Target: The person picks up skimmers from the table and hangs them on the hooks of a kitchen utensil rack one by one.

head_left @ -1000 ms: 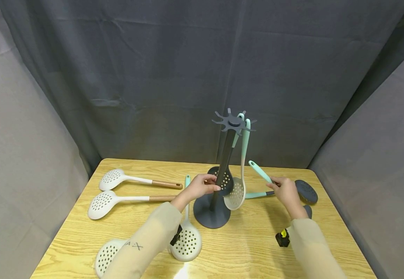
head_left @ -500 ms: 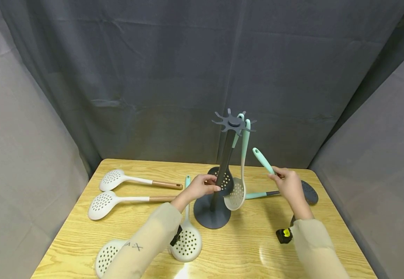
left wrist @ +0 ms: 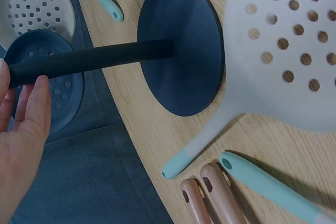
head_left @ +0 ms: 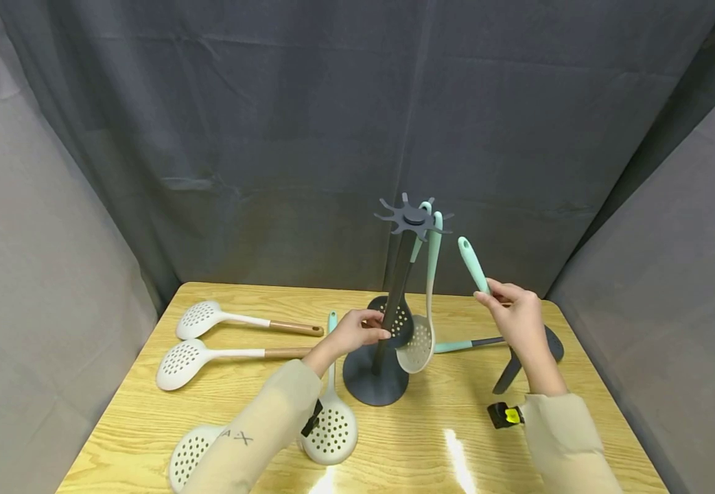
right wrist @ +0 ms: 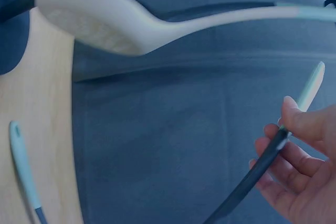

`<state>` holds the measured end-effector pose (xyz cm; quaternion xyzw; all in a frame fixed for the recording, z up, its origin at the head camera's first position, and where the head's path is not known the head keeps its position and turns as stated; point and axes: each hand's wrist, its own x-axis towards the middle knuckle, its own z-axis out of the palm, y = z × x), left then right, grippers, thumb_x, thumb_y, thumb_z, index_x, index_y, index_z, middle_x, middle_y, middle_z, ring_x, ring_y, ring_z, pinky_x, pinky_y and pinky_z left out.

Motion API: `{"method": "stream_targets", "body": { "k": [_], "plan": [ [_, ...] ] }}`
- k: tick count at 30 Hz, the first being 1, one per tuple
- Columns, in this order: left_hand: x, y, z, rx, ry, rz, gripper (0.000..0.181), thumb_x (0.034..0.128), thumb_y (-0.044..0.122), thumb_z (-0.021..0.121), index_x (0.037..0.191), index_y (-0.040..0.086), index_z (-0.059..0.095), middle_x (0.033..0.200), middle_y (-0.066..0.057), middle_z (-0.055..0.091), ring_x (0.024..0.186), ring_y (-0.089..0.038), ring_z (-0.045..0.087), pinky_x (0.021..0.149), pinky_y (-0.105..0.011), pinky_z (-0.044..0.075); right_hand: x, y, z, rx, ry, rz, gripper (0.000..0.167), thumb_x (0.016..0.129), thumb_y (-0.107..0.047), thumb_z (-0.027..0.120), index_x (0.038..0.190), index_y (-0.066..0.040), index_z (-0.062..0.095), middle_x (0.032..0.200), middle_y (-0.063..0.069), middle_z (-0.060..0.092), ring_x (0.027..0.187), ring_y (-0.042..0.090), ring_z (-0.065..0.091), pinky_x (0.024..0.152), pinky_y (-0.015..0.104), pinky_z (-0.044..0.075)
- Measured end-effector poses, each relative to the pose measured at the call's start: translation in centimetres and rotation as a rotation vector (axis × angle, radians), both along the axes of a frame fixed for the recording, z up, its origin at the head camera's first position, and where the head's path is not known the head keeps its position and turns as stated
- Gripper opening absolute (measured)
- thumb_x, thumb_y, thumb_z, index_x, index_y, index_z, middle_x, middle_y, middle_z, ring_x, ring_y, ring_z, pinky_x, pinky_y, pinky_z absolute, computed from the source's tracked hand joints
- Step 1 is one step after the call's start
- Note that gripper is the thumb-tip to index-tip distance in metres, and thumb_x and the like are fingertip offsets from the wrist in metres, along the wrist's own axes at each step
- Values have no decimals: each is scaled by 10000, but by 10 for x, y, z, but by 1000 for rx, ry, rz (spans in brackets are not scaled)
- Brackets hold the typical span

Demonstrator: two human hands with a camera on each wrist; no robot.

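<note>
In the head view my left hand (head_left: 357, 331) grips the post of a dark utensil rack (head_left: 398, 274). The left wrist view shows the thumb and fingers around that post (left wrist: 115, 56). A dark skimmer (head_left: 403, 328) and a cream skimmer (head_left: 418, 348) hang from the rack's right side by their mint handles. To the right, my right hand (head_left: 517, 319) pinches a mint-handled dark utensil (head_left: 473, 264) near where handle and dark shaft (right wrist: 257, 169) meet. The handle tilts up and left, apart from the rack. Its dark head shows below the wrist, partly hidden.
On the wooden table (head_left: 431, 439) lie two white skimmers with wooden handles (head_left: 296, 328) at left. Mint-handled white skimmers lie near the front, one (head_left: 331, 429) by the rack base (head_left: 374, 384). Another mint-handled dark utensil (head_left: 454, 346) lies at right, its head (head_left: 555, 342) behind the right arm.
My right hand has risen and shifted slightly right, lifting the mint-handled dark utensil, whose handle now stands steeper. My left hand stays on the rack's post.
</note>
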<state>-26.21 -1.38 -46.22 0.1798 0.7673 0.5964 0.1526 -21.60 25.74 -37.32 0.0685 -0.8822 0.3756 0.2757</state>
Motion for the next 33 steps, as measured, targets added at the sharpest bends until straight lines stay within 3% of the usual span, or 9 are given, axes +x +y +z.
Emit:
{"method": "stream_targets", "body": {
  "k": [3, 5, 8, 15, 22, 29, 33],
  "plan": [
    [0, 0, 1, -1, -7, 0, 329, 835, 107, 668, 1130, -23, 603, 915, -135, 592, 782, -121, 575, 753, -293, 536, 5, -5, 9, -37, 14, 12, 291, 792, -64, 701, 1062, 40, 666, 844, 196, 659, 673, -145, 493, 551, 40, 410],
    [0, 0, 0, 1, -9, -2, 337, 836, 108, 666, 1138, -25, 598, 920, -134, 591, 794, -128, 581, 757, -296, 536, 8, -8, 14, -59, 18, 21, 292, 798, -62, 696, 1069, 41, 663, 855, 191, 658, 675, -170, 484, 557, 44, 417],
    [-1, 0, 0, 3, -11, -5, 343, 838, 110, 665, 1145, -25, 594, 926, -134, 590, 806, -133, 587, 761, -296, 536, 12, -13, 20, -91, 22, 25, 288, 802, -66, 694, 1072, 31, 665, 852, 137, 657, 675, -150, 507, 570, 52, 432],
    [-1, 1, 0, 3, -22, 2, 342, 837, 101, 664, 1147, -25, 594, 924, -127, 589, 808, -127, 590, 763, -295, 537, 21, -21, 33, -215, -4, 61, 299, 799, -67, 699, 1088, 1, 665, 804, -195, 591, 700, -103, 567, 597, 76, 462],
    [-1, -1, -1, 22, -27, -7, 334, 839, 91, 662, 1144, -28, 597, 940, -161, 588, 835, -169, 601, 775, -318, 536, 29, -29, 43, -268, -32, 111, 311, 804, -74, 696, 1098, 17, 654, 797, -256, 589, 725, -78, 590, 625, 93, 479],
    [10, -2, 19, 30, -17, -28, 301, 845, 27, 633, 1125, -75, 589, 966, -259, 568, 874, -288, 601, 791, -361, 533, 32, -36, 48, -262, -11, 165, 295, 803, -60, 693, 1076, 47, 658, 797, -228, 605, 728, -42, 600, 641, 107, 491],
    [16, -3, 28, 23, -16, -25, 297, 849, 25, 627, 1126, -75, 588, 976, -265, 565, 881, -289, 598, 799, -360, 530, 33, -40, 49, -264, -9, 182, 285, 800, -55, 695, 1066, 44, 663, 792, -223, 609, 721, -36, 603, 637, 111, 493]
  ]
}}
